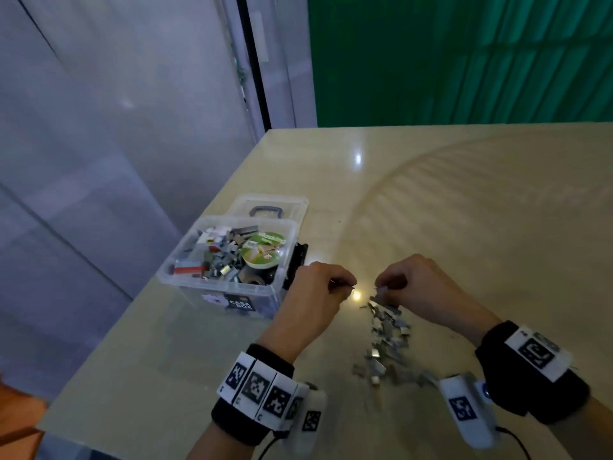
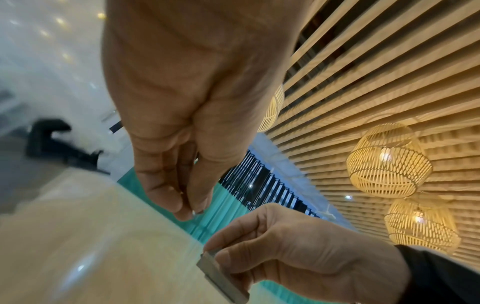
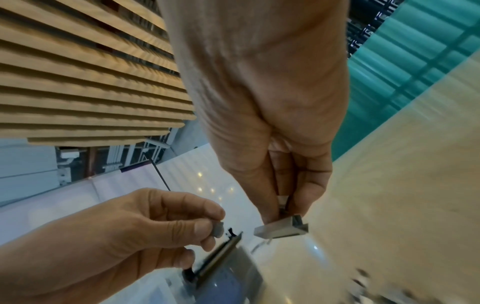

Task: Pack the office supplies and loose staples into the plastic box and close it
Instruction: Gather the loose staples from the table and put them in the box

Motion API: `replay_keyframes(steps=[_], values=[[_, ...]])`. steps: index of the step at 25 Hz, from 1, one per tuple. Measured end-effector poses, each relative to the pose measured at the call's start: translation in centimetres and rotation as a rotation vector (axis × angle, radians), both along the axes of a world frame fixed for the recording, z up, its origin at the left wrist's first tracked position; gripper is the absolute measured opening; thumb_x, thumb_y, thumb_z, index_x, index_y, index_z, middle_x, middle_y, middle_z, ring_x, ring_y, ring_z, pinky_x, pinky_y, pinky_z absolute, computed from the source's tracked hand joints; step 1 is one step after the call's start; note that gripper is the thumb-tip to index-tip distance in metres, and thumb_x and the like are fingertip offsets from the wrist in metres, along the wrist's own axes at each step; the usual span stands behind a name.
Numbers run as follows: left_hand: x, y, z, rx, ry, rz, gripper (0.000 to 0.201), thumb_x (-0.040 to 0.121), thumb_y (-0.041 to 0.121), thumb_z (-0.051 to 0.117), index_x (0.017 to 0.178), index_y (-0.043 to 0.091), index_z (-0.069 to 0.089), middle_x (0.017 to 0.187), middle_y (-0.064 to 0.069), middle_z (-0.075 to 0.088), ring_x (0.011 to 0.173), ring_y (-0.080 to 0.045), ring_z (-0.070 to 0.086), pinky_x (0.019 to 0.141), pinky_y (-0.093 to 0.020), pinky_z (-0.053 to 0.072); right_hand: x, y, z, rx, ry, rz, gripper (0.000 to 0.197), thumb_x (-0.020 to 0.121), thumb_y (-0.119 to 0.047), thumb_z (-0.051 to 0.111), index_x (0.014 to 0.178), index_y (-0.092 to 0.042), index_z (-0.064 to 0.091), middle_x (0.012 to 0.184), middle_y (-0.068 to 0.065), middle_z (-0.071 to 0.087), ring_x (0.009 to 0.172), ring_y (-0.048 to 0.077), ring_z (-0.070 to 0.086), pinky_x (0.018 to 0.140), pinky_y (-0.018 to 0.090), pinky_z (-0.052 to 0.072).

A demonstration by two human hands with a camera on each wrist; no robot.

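The clear plastic box (image 1: pixel 185 260) stands open at the table's left edge, filled with staples, a green-labelled tape roll (image 1: pixel 263 250) and other supplies. Its lid (image 1: pixel 292 204) lies behind it. Loose staples (image 1: pixel 388 336) lie in a scattered pile to the right of the box. Just above the far end of that pile, my right hand (image 1: pixel 381 288) pinches a staple strip (image 3: pixel 281 228) that also shows as the staple strip (image 2: pixel 221 273). My left hand (image 1: pixel 348 287) is close beside it, right of the box, and pinches a small grey staple piece (image 3: pixel 217 229).
The beige table (image 1: pixel 464 227) has a glossy top and stretches to the right and back. Its left edge runs just beside the box, with a grey wall (image 1: pixel 116 127) beyond. A green panel (image 1: pixel 464 61) stands behind the table. A black latch (image 1: pixel 297 263) sits on the box's right side.
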State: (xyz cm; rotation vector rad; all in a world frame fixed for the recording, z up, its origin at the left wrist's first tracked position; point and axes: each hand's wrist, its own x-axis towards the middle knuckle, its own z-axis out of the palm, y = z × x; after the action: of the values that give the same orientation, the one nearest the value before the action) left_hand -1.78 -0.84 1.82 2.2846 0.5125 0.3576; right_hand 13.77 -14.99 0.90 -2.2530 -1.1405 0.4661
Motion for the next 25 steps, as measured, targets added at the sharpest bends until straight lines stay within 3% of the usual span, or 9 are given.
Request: replay_keyframes(steps=[2,5,7,11,14,16,18,22,25], values=[[-1.8,2.7,2.2,0.027,-0.069,0.017,0.013,0.089,0.009,0.069,0.097,0.015,0.078,0.086,0.003,0.074,0.077,-0.005,0.068,0.072,-0.014,0.052,-1.0,2.7,2.0,0.055,0.019,0.004,0.008,0.080,-0.017,0.077,0.081,-0.024,0.079,0.069,-0.011,0.073,0.069,0.003,0.068,0.068,0.032,0.056],[-4.9,8.2,4.6,0.041,-0.136,0.081,0.013,0.085,0.006,0.071,0.092,0.015,0.078,0.081,0.008,0.073,0.075,0.001,0.067,0.071,-0.008,0.048,-3.1,7.9,4.8,0.129,0.039,0.049,0.009,0.082,-0.017,0.078,0.082,-0.025,0.079,0.069,-0.012,0.074,0.067,0.000,0.068,0.068,0.032,0.056],[-6.6,11.8,5.1,0.030,-0.139,0.159,0.014,0.084,0.007,0.072,0.091,0.018,0.078,0.082,0.012,0.073,0.077,0.005,0.067,0.072,-0.009,0.049,-4.5,11.4,6.0,0.160,0.037,0.098,0.009,0.081,-0.014,0.077,0.081,-0.023,0.080,0.067,-0.009,0.073,0.063,0.002,0.068,0.064,0.031,0.054],[-9.3,17.9,4.6,0.044,-0.114,0.249,0.014,0.085,0.008,0.071,0.092,0.017,0.079,0.084,0.009,0.075,0.076,0.002,0.069,0.074,-0.018,0.056,-6.7,18.5,6.6,0.189,0.003,0.162,0.006,0.079,-0.011,0.077,0.078,-0.016,0.079,0.066,0.004,0.072,0.059,0.013,0.064,0.058,0.031,0.050],[-9.6,19.9,4.1,0.058,-0.067,0.232,0.014,0.089,0.011,0.069,0.099,0.016,0.079,0.090,0.004,0.077,0.078,-0.002,0.070,0.077,-0.026,0.060,-7.8,22.6,6.4,0.168,0.004,0.171,0.006,0.080,-0.009,0.077,0.083,-0.013,0.081,0.074,0.003,0.076,0.069,0.016,0.070,0.062,0.029,0.054],[-9.3,20.7,3.9,0.102,-0.041,0.192,0.015,0.091,0.012,0.067,0.100,0.016,0.079,0.094,0.003,0.076,0.080,-0.005,0.070,0.080,-0.022,0.058,-8.2,24.7,6.0,0.136,-0.005,0.147,0.008,0.080,-0.010,0.079,0.087,-0.013,0.082,0.080,0.001,0.076,0.072,0.010,0.070,0.064,0.023,0.056],[-8.8,21.3,3.9,0.138,-0.038,0.162,0.015,0.092,0.012,0.065,0.097,0.016,0.078,0.094,0.002,0.076,0.082,-0.007,0.069,0.082,-0.023,0.056,-8.5,26.2,5.4,0.123,0.004,0.112,0.007,0.079,-0.010,0.080,0.086,-0.012,0.081,0.080,0.001,0.075,0.073,0.011,0.070,0.067,0.026,0.059],[-7.9,22.5,3.3,0.202,0.004,0.159,0.018,0.094,0.012,0.062,0.105,0.015,0.077,0.102,-0.001,0.075,0.089,-0.010,0.067,0.083,-0.015,0.048,-8.7,27.6,4.6,0.110,0.014,0.044,0.006,0.083,-0.014,0.079,0.089,-0.013,0.081,0.082,0.003,0.075,0.073,0.013,0.069,0.061,0.020,0.055],[-7.7,22.9,3.1,0.239,0.027,0.152,0.020,0.096,0.012,0.060,0.108,0.015,0.076,0.105,-0.002,0.075,0.092,-0.012,0.067,0.085,-0.018,0.048,-8.4,27.6,4.8,0.117,-0.009,0.013,0.011,0.083,-0.018,0.081,0.093,-0.014,0.080,0.086,0.002,0.075,0.073,0.011,0.069,0.067,0.024,0.059]])
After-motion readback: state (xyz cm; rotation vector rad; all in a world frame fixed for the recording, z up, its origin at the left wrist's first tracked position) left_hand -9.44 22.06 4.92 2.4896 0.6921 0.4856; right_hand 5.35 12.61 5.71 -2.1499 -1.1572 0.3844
